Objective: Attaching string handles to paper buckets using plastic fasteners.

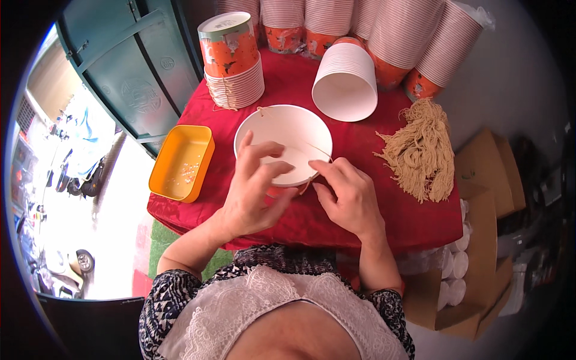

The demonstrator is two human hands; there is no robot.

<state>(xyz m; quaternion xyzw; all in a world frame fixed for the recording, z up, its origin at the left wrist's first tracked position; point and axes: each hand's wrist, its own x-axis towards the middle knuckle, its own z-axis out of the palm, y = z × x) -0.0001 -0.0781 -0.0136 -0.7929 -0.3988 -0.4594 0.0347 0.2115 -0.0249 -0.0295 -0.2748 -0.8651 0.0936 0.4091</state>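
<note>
A white-lined paper bucket stands mouth up on the red cloth right in front of me. Over its near left rim, my left hand has its fingers spread and curved, with nothing visibly gripped. My right hand is at the near right rim, thumb and forefinger pinching a thin tan cord. Part of that cord stretches across the bucket's mouth, and another bit hangs outside the near rim. A small loop of cord shows at the far left rim.
To the left is a yellow plastic tray with small pale bits inside. A bundle of tan cords lies at right. Behind are a bucket on its side, a stack with cords and several tall stacks. Cardboard boxes stand beyond the table's right edge.
</note>
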